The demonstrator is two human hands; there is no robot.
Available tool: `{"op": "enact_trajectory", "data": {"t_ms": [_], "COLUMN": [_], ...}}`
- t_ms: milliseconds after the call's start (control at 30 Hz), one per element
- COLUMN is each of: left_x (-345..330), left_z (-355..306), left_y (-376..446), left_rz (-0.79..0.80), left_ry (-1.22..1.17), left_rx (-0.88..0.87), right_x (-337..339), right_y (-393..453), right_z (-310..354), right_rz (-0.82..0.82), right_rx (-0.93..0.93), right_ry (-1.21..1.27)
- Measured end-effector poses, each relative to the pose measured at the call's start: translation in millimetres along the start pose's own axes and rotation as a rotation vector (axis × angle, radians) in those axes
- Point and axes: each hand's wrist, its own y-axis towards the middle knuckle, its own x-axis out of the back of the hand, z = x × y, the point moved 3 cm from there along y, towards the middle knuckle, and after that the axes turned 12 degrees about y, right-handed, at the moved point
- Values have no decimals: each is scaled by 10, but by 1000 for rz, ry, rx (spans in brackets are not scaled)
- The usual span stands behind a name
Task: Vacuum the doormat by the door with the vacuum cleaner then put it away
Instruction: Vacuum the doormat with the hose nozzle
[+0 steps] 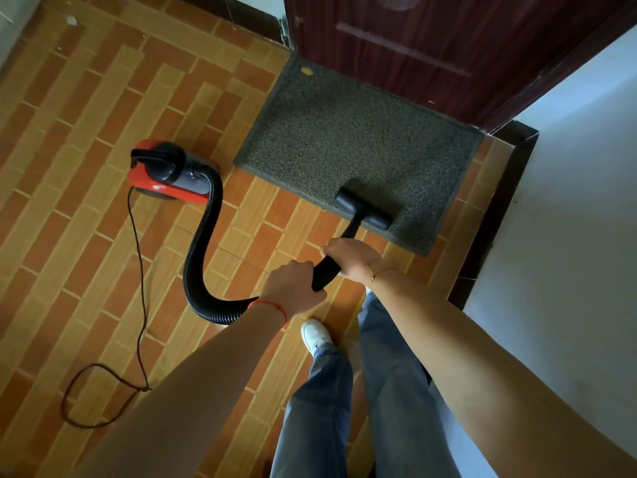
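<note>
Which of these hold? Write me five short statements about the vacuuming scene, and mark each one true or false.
1. Both hands grip the black wand: the left hand and the right hand hold the wand. True.
2. The floor head sits at the far edge of the doormat, against the door. False: it rests on the near edge of the doormat, towards the person.
3. The red vacuum body stands on the doormat. False: it stands on the tiled floor, left of the mat.
4. A black ribbed hose curves from the vacuum body to the wand. True.
5. The door stands wide open. False: it looks closed.
</note>
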Motion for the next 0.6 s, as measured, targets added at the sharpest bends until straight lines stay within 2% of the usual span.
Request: {"op": "enact_trajectory", "data": {"t_ms": [267, 600], "left_x": [379, 1249], "left_z": [-406, -953], "left_y": [599, 1671], "left_rz": [-37, -64], "left_ry": [-17, -115], "left_rx": [-19, 54], "right_x": [513, 1565], "right_y": [89, 411], "right_z": [-668, -1658], "right_rz": [-11, -89], "right_rx": [-9, -71], "right_ry": [-11, 9]}}
